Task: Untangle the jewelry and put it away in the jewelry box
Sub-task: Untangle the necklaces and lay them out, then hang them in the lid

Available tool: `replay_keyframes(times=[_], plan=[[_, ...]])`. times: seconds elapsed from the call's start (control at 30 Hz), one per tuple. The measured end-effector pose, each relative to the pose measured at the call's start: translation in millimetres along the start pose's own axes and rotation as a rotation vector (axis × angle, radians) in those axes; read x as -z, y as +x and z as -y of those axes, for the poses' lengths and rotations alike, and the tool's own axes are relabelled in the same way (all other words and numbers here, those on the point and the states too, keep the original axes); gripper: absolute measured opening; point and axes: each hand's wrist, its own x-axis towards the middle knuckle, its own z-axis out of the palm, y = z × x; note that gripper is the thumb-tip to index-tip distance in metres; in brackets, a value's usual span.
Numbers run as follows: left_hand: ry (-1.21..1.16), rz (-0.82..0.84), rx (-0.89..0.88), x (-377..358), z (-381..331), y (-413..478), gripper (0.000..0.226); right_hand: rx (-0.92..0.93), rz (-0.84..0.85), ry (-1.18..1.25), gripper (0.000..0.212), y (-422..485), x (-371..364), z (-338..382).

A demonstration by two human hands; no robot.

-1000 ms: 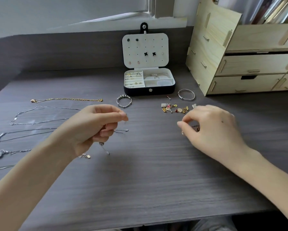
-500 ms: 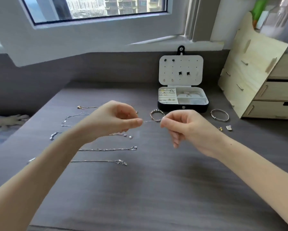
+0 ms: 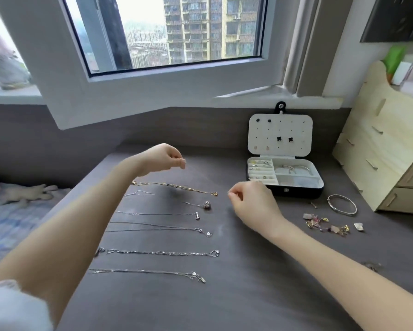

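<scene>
My left hand (image 3: 163, 158) is raised over the back of the grey desk (image 3: 248, 290), thumb and fingers pinching one end of a thin silver chain (image 3: 194, 168) that barely shows. My right hand (image 3: 252, 203) pinches near the other end, lower down and just in front of the open jewelry box (image 3: 296, 191). The box holds rings and bangles, and earrings sit on its upright lid (image 3: 279, 134). Below my hands, several necklaces lie straightened in rows, with a gold chain (image 3: 176, 186) farthest back and a silver one (image 3: 157, 252) nearer.
A silver bangle (image 3: 341, 204), a small pin (image 3: 313, 204) and a heap of coloured charms (image 3: 327, 226) lie right of my right hand. A wooden drawer organizer (image 3: 380, 151) stands at the right edge. An open window sash (image 3: 153, 91) leans in over the desk's back.
My head has lifted and turned left. My hands have drawn apart, the left rising toward the back, the right dropping toward the box, and the chain is stretched longer between them.
</scene>
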Motion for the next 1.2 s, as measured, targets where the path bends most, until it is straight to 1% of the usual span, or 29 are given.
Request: replay_keyframes(times=[0.1, 0.13, 0.17, 0.2, 0.27, 0.3, 0.43, 0.5, 0.6, 0.7, 0.73, 0.8, 0.83, 0.87, 0.9, 0.97, 1.07, 1.2], plan=[[0.072, 0.018, 0.028, -4.8, 1.8, 25.8, 0.008, 0.02, -0.016, -0.257, 0.022, 8.5, -13.4, -1.6], [0.099, 0.026, 0.039, -7.3, 1.5, 31.5, 0.007, 0.038, -0.031, -0.329, 0.019, 9.9, -14.9, 0.3], [0.118, 0.034, 0.048, -10.0, 1.3, 35.8, 0.006, 0.076, -0.059, -0.401, 0.013, 8.2, -15.8, 2.9], [0.126, 0.045, 0.055, -13.0, 1.3, 39.7, 0.007, 0.116, -0.091, -0.462, 0.017, 6.0, -16.7, 4.0], [0.123, 0.07, 0.068, -18.4, 2.1, 45.2, 0.016, 0.123, -0.113, -0.499, 0.044, 3.7, -14.8, 7.1], [0.117, 0.078, 0.069, -20.5, 2.1, 46.4, 0.019, 0.112, -0.124, -0.497, 0.05, 4.0, -15.8, 4.9], [0.11, 0.073, 0.047, -26.7, 1.2, 45.2, 0.022, 0.107, -0.037, -0.533, 0.049, -8.9, -14.5, 4.9], [0.108, 0.051, 0.033, -29.7, 1.5, 43.5, 0.02, 0.11, -0.04, -0.567, 0.046, -14.0, -11.3, 4.5], [0.115, 0.013, 0.032, -32.9, 1.4, 38.6, 0.02, 0.156, -0.079, -0.545, 0.045, -19.9, -3.1, 0.4], [0.168, -0.05, 0.019, -35.1, -5.4, 29.4, 0.025, 0.155, -0.176, -0.576, 0.041, -29.7, 12.2, 3.1], [0.168, -0.071, 0.01, -35.8, -9.4, 25.4, 0.026, 0.167, -0.193, -0.593, 0.034, -34.0, 19.5, 4.1], [0.142, -0.094, -0.019, -37.7, -19.4, 16.0, 0.031, 0.193, -0.189, -0.585, 0.006, -44.1, 34.1, 1.2], [0.132, -0.101, -0.035, -39.1, -25.5, 9.6, 0.033, 0.159, -0.163, -0.533, 0.01, -50.0, 43.3, -1.1], [0.127, -0.104, -0.049, -40.9, -32.7, 2.4, 0.035, 0.139, -0.161, -0.487, 0.018, -56.8, 52.9, -4.6], [0.124, -0.106, -0.065, -43.6, -39.8, -5.0, 0.037, 0.119, -0.177, -0.445, 0.021, -63.1, 61.7, -10.6], [0.111, -0.108, -0.106, -51.4, -53.8, -20.4, 0.038, 0.075, -0.2, -0.372, 0.021, -77.9, 81.1, -19.8], [0.073, -0.103, -0.175, -65.2, -70.9, -40.0, 0.034, -0.01, -0.141, -0.255, 0.015, -97.5, 107.1, -35.1], [0.064, -0.083, -0.241, -82.5, -83.3, -51.7, 0.031, -0.115, 0.006, -0.212, 0.008, -113.6, 134.6, -56.4]])
